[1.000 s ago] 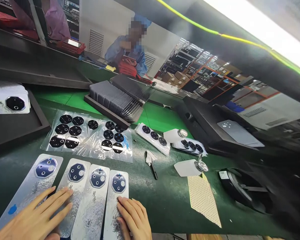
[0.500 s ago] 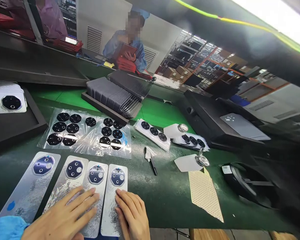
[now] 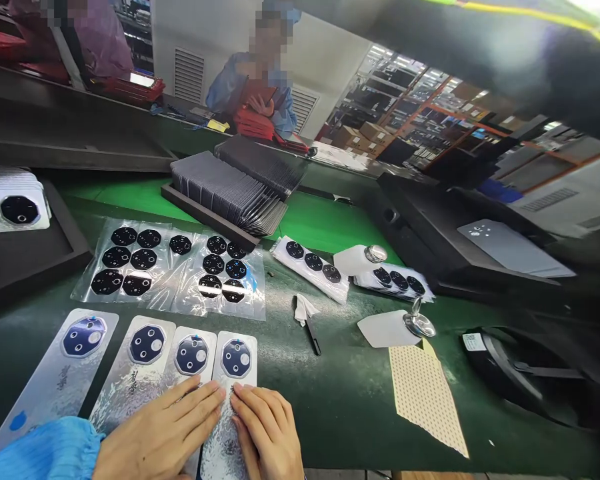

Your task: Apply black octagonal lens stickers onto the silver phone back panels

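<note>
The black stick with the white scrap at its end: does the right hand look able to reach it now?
Probably yes. The right hand rests on the rightmost silver panel, and the black stick lies ahead and to its right, with only green tabletop visible between them.

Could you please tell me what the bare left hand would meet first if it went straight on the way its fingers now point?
The left hand would probably meet the bare right hand first, at its fingertips, by the rightmost silvery, textured rectangular panel; exact heights are hard to judge here.
</note>
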### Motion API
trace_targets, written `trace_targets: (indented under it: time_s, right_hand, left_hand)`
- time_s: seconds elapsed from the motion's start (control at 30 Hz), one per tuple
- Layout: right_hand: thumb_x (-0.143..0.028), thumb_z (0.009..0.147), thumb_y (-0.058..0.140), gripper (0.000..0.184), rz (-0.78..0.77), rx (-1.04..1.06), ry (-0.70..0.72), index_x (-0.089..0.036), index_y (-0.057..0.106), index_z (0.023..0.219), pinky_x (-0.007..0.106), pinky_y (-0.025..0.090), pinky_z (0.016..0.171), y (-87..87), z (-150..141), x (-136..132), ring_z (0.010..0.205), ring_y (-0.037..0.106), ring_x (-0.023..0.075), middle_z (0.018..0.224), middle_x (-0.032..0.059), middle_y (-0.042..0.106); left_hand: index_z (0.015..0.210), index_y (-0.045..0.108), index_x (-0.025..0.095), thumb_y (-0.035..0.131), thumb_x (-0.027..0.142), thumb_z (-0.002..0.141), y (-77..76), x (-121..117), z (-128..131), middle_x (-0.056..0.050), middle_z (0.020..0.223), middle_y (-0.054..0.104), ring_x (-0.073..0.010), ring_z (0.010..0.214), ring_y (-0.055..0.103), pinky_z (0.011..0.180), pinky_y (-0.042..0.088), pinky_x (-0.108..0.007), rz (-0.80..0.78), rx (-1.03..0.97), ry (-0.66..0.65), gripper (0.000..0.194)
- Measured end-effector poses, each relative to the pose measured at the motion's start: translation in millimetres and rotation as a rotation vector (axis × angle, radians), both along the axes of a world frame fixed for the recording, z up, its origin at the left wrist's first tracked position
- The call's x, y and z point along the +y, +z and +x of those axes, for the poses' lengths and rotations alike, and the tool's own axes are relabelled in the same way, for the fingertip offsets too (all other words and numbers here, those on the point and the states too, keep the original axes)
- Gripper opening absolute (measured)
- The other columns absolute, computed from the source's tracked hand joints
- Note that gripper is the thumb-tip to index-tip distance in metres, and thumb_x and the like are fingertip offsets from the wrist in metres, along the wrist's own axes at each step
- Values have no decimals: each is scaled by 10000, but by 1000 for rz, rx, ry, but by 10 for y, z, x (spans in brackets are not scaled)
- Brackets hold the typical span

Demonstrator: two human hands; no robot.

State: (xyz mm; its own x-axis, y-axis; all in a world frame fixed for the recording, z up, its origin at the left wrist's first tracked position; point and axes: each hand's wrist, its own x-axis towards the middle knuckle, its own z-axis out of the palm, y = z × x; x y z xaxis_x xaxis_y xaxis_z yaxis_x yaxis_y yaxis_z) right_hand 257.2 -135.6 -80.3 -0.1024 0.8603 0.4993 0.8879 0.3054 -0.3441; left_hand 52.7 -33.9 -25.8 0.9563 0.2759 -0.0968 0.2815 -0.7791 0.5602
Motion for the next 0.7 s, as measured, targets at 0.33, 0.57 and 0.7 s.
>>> trace_targets:
  time_s: [0.33, 0.57, 0.7]
  right_hand:
    - [-80, 929, 506, 280, 68, -43, 24, -162, 675, 1136, 361, 507, 883, -75, 44, -3, 1008, 695, 203, 1122, 66, 747]
    - [-84, 931, 529, 275, 69, -16, 0, -185, 677, 1140, 361, 506, 884, -113, 17, -40, 1010, 693, 203, 1117, 55, 748]
    - [-79, 930, 526, 278, 74, -30, 15, -179, 678, 1140, 359, 504, 885, -125, 32, -39, 1012, 691, 203, 1123, 58, 746]
  left_hand:
    - [1422, 434, 36, 547, 540, 924, 17, -48, -32, -147, 1524, 430, -262, 1430, 383, 1181, 351, -376, 371, -10, -106, 717]
    - [1412, 424, -10, 512, 553, 938, 25, -23, -52, -195, 1516, 432, -298, 1421, 388, 1175, 341, -409, 383, -72, -137, 742]
    - [1376, 465, 6, 585, 522, 910, 60, -3, -96, -186, 1515, 438, -302, 1418, 392, 1169, 356, -429, 382, -116, -177, 705]
